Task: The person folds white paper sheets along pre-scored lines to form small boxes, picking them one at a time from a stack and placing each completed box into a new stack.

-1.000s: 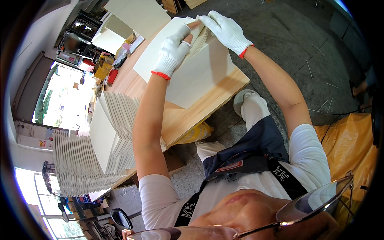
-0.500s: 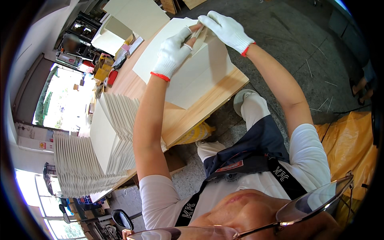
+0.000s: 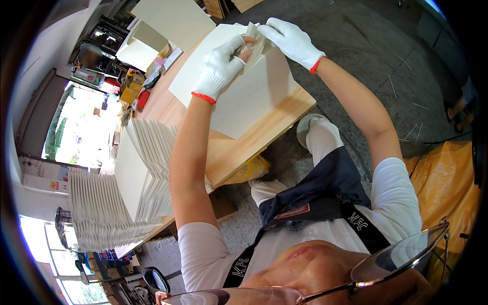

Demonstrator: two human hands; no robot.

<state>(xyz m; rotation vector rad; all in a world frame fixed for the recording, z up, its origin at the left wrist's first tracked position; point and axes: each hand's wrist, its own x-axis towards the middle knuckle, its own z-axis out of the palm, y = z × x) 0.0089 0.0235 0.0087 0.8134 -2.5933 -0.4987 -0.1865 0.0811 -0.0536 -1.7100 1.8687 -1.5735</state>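
Note:
A large white cardboard sheet [image 3: 244,101] lies at the near end of the wooden table, with folded parts at its far end. My left hand [image 3: 221,63], in a white knit glove with bare thumb and finger tips, is closed on a narrow raised cardboard flap [image 3: 258,47]. My right hand [image 3: 292,41], gloved in white with a red cuff, is at the flap's far right. Its thumb reaches toward the flap and stands apart from the outstretched fingers. Whether the thumb touches the flap is hard to tell.
Stacks of folded white cardboard [image 3: 145,168] stand on the table [image 3: 274,119] at left. More white boards [image 3: 175,23], a yellow box [image 3: 131,84] and a red item [image 3: 143,99] sit farther off. An orange cover [image 3: 442,183] is at right. Thin strips [image 3: 392,86] litter the floor.
My right hand has drawn slightly right, away from the flap. The raised flap shows more fully between my hands. My left hand stays almost in place.

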